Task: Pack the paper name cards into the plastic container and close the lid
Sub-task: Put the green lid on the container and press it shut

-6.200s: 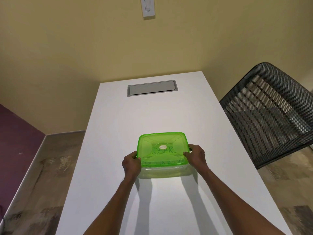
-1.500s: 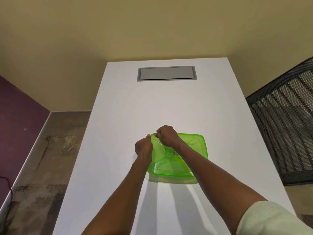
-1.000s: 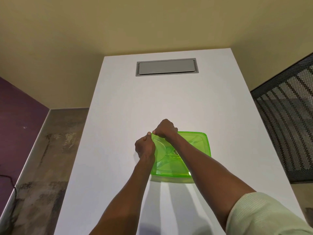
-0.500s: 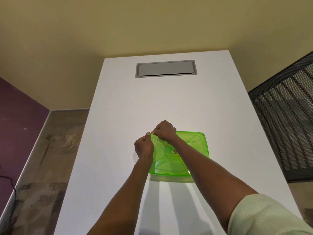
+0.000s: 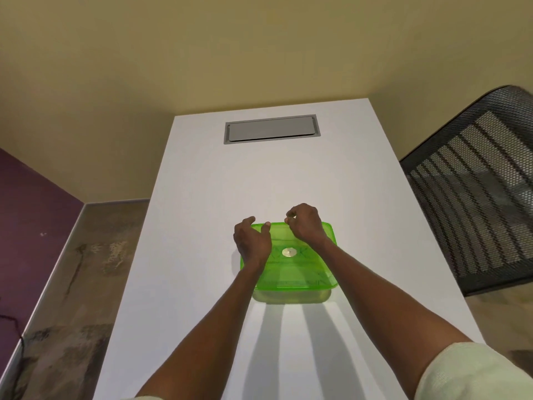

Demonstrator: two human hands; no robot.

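A clear plastic container (image 5: 291,295) stands mid-table with its translucent green lid (image 5: 300,269) lying flat on top. A round silver sticker marks the lid's centre. My left hand (image 5: 252,241) rests over the lid's far left corner, fingers apart, thumb beyond the corner. My right hand (image 5: 304,223) sits at the middle of the lid's far rim, fingers curled and pinched at the rim. No paper name cards show; whatever is inside the container is hidden under the lid.
The white table (image 5: 202,197) runs away from me to a grey cable hatch (image 5: 271,129) near its far end. A black mesh chair (image 5: 473,197) stands close to the right edge. Floor drops off to the left.
Both hands were pinching the lid's far left corner with it bent up. Now the lid lies flat, my right hand has slid right along the far rim, and my left hand has spread over the corner.
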